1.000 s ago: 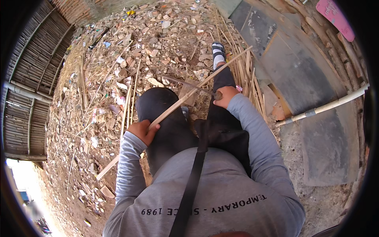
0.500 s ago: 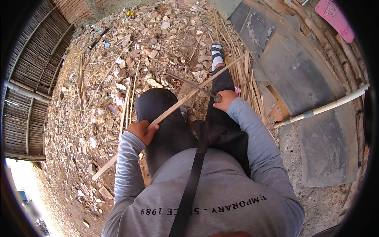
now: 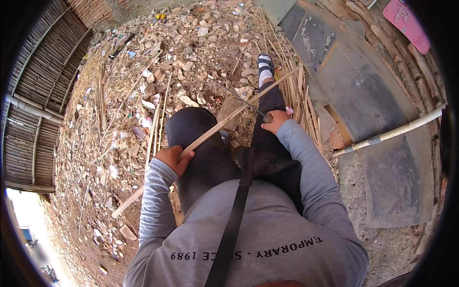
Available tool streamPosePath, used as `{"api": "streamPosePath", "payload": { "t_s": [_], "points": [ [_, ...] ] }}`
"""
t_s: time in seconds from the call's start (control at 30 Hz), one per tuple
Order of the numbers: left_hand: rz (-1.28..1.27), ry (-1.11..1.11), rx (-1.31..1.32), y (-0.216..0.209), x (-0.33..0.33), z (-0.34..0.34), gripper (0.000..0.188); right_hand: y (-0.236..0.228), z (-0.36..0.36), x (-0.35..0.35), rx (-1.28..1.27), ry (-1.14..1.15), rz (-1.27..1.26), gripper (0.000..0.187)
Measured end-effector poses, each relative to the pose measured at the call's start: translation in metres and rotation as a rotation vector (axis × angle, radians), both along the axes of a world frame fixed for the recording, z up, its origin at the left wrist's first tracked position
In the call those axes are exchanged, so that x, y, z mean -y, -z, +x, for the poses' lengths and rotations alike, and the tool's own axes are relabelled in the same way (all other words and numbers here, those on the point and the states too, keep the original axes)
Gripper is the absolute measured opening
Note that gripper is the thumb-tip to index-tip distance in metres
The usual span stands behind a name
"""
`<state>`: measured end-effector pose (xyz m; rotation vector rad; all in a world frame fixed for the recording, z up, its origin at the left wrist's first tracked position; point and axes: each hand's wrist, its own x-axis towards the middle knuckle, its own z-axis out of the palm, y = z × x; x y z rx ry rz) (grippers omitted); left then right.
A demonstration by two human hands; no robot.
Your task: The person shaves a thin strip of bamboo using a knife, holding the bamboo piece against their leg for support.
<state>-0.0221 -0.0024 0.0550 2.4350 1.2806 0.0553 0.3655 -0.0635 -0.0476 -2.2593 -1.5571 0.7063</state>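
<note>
A long pale bamboo strip (image 3: 215, 129) slants across my thighs, from the lower left up past my outstretched leg. My left hand (image 3: 174, 159) is closed round it above my bent knee, its thumb lying along the strip. In my right hand (image 3: 277, 123), closed, is the handle of a long thin knife (image 3: 254, 109). Its dark blade points up and to the left, crossing the strip just beyond my knee; how the edge meets the strip is too small to tell.
Several bamboo strips (image 3: 308, 117) lie beside my outstretched leg, others (image 3: 155, 126) left of my bent knee. Broken stones (image 3: 191, 67) and litter cover the ground. Dark sheets (image 3: 354, 91), a pale pole (image 3: 397, 131) and a pink board (image 3: 406, 24) are at right; a bamboo wall (image 3: 40, 62) stands left.
The knife blade has turned slightly and looks thinner, blurred against the stones. My right hand has shifted a little to the right. My left hand keeps its hold on the strip.
</note>
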Motion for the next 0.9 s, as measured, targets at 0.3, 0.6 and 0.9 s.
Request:
{"api": "streamPosePath", "payload": {
  "t_s": [0.3, 0.6, 0.9],
  "points": [
    [0.048, 0.007, 0.047, 0.009, -0.001, -0.004, 0.046, -0.013, -0.005, 0.002, -0.012, -0.011, 0.055, 0.040],
    [0.032, 0.004, 0.061, 0.008, -0.002, -0.004, 0.045, -0.006, -0.005, 0.004, -0.009, 0.022, 0.046, 0.043],
    [0.030, 0.009, 0.048, 0.006, -0.001, -0.003, 0.045, 0.013, -0.003, 0.006, -0.019, 0.027, 0.123, 0.043]
  ]
}}
